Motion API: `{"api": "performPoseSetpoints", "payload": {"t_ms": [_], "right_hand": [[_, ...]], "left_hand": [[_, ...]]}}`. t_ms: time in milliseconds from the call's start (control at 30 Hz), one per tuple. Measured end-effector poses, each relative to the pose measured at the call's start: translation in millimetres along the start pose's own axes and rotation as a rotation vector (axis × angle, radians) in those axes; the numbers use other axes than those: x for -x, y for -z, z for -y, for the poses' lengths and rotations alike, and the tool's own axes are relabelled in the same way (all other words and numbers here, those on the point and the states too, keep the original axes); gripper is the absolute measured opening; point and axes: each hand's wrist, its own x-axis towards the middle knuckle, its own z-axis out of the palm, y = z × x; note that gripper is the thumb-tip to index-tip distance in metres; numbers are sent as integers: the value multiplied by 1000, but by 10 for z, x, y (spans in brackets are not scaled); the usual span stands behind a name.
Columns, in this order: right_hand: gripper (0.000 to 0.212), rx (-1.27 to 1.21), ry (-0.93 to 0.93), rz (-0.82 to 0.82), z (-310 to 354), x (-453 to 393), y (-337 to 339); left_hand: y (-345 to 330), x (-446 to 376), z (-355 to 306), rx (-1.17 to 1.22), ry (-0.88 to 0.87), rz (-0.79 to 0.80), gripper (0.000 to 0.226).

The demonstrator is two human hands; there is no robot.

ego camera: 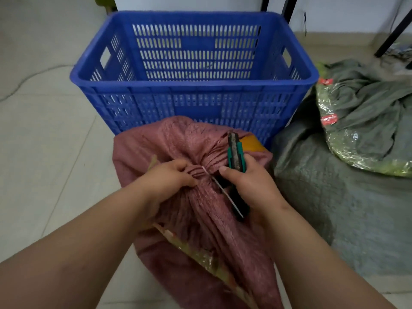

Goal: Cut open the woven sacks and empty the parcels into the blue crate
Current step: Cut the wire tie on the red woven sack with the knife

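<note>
A pink woven sack (pixel 178 141) stands on the floor in front of the blue crate (pixel 194 88), its neck gathered and bound by a white zip tie (pixel 208 173). My left hand (pixel 169 175) grips the bunched neck just left of the tie. My right hand (pixel 249 181) holds a green and black utility knife (pixel 235 152) upright, right beside the tie. The tie's loose tail runs down past the knife handle. An orange parcel corner (pixel 252 142) shows behind the sack. I see nothing inside the crate.
A grey-green woven sack (pixel 334 197) lies to the right, with a crumpled green sack and clear plastic (pixel 367 121) on top of it. Black metal legs (pixel 394 30) stand at the back right. A thin cable (pixel 33 74) crosses the tiled floor on the left.
</note>
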Motion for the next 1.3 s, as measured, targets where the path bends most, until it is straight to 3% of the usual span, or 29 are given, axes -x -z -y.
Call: {"api": "performPoseSetpoints", "payload": {"t_ms": [67, 133, 233, 300, 367, 433, 500, 600, 700, 767, 833, 900, 967, 1000, 1067, 1167, 1233, 1300], "right_hand": [[16, 96, 94, -14, 116, 21, 8], [13, 149, 156, 23, 216, 56, 21], [31, 169, 201, 135, 295, 98, 18], [32, 141, 220, 178, 298, 105, 8], [25, 35, 181, 197, 285, 96, -2], [18, -143, 82, 202, 268, 76, 4], [17, -212, 52, 186, 249, 49, 31], [19, -106, 83, 132, 187, -11, 132], [19, 4, 92, 79, 113, -79, 222], [24, 47, 95, 86, 74, -105, 213], [33, 147, 114, 80, 45, -136, 165], [30, 274, 134, 51, 48, -160, 137], [28, 321, 130, 45, 71, -181, 136], [28, 323, 121, 63, 85, -183, 142], [24, 257, 78, 85, 104, -179, 179], [14, 162, 29, -12, 167, -177, 316], [11, 139, 48, -111, 247, -150, 436], [9, 123, 54, -103, 349, -86, 520]], "left_hand": [[98, 65, -73, 12, 5, 54, 24], [175, 105, -124, -131, -77, 50, 21], [163, 215, -284, -421, -242, -192, 24], [139, 214, -304, -306, -238, -226, 28], [123, 187, -287, -173, -214, -166, 47], [82, 159, -254, -317, -256, -130, 69], [24, 142, -239, -407, -311, -147, 65], [34, 102, -213, -295, -305, -40, 34], [147, 163, -228, -182, -293, 206, 26], [162, 200, -269, -287, -322, 263, 23], [104, 191, -319, -506, -397, 169, 31], [50, 171, -315, -550, -442, 98, 58], [14, 169, -278, -485, -459, 144, 87], [2, 158, -258, -432, -446, 174, 91], [-19, 122, -240, -284, -403, 201, 84], [-91, 26, -194, -55, -329, 150, 75], [-135, -30, -182, 36, -313, 111, 75], [-176, -65, -193, 74, -304, 77, 73]]}}
